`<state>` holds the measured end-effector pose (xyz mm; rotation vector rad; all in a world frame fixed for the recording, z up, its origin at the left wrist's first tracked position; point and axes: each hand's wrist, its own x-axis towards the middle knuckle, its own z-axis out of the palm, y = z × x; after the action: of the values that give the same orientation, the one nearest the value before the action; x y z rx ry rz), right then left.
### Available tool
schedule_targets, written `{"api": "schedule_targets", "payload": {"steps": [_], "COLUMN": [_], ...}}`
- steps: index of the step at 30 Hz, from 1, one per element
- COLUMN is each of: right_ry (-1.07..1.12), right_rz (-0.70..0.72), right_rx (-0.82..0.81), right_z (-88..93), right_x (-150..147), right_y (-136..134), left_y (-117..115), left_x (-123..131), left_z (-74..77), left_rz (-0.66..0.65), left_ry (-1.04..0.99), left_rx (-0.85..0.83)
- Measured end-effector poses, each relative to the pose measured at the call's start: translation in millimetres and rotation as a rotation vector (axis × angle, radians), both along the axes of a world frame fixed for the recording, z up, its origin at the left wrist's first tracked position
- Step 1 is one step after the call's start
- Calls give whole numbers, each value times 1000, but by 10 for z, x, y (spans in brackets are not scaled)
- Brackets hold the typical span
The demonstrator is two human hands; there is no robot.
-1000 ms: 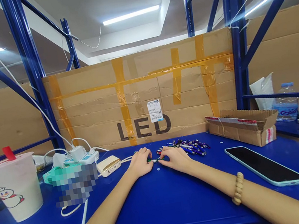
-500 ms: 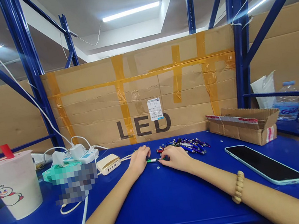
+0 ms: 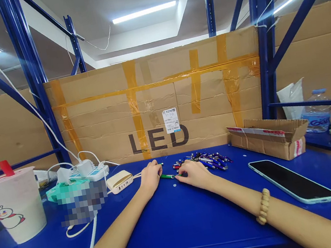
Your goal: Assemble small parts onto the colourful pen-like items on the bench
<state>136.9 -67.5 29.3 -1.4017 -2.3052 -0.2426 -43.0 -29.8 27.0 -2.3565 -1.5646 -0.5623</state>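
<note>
Two blue steel rack uprights (image 3: 267, 39) framed a taped cardboard panel (image 3: 155, 100) printed LED, behind a blue bench (image 3: 183, 231) carrying a phone (image 3: 292, 181), an open carton (image 3: 269, 138), a plastic cup (image 3: 12, 204) and a cream power bank (image 3: 119, 181). Most of the small pens lay in a tangled heap (image 3: 206, 162) near the bench's back edge; only one green pen (image 3: 168, 176) sat apart, between the hands. The right hand (image 3: 194, 174) was curled low, fingertips at the pen's end; the left hand (image 3: 151, 178) was loosely curled beside its other end. Whether either had hold of it could not be told. A wooden bead bracelet (image 3: 263, 207) circled the right forearm.
</note>
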Motion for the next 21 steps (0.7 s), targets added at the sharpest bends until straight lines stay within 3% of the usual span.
{"api": "schedule_targets", "payload": {"steps": [6,21], "right_ry": [-10,-8], "right_rz": [4,3], "right_rx": [-4,-20], "right_z": [6,23], "right_x": [1,-2], "right_y": [-8,-24], "left_y": [11,-36], "left_x": [0,-8], "left_z": [-7,11], "left_rz": [26,-52], "left_ry": [-56,-91], "left_rx": [18,0]}}
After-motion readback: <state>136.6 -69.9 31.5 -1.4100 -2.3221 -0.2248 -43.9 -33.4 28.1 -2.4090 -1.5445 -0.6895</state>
